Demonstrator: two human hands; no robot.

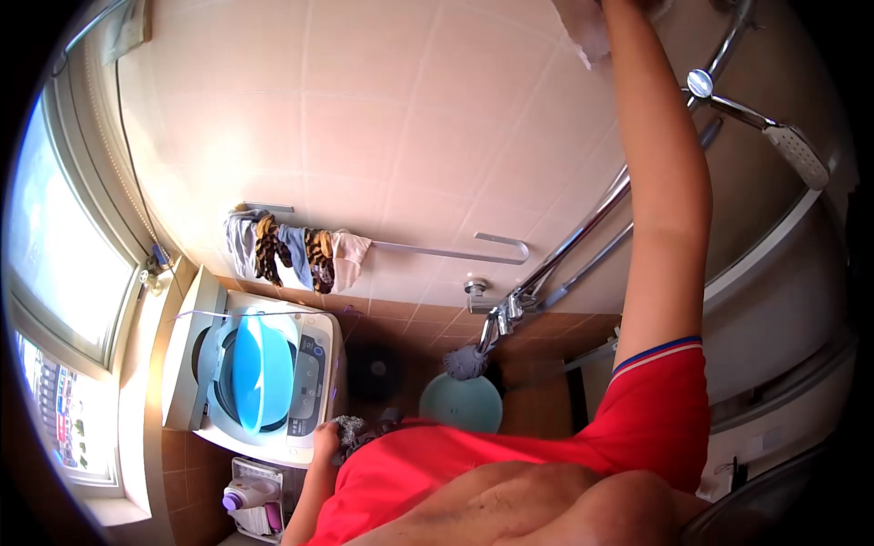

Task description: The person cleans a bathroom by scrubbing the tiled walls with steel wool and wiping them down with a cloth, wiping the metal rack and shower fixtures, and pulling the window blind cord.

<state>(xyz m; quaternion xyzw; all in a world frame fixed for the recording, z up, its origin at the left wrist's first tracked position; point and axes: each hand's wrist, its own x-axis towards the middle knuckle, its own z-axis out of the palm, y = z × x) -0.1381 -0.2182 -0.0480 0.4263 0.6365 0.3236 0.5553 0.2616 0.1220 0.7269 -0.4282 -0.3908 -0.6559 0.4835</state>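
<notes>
My right arm reaches up along the tiled wall, and my right hand [624, 4] is mostly cut off by the top edge. A pale cloth [587, 35] shows on both sides of it, held up against the tiles; the fingers are out of sight. Low at my left side, my left hand [326, 439] is closed on a grey, rough-textured bundle [349, 429]. Part of that bundle is hidden by my red shirt, and I cannot make out its exact kind.
A top-loading washing machine [314, 428] with a blue basin [264, 373] in its opening stands left. Cloths [296, 250] hang on a wall rail [455, 255]. Shower pipes and a shower head [797, 155] are right. A mop head [467, 362] is above a light-blue bucket [464, 405].
</notes>
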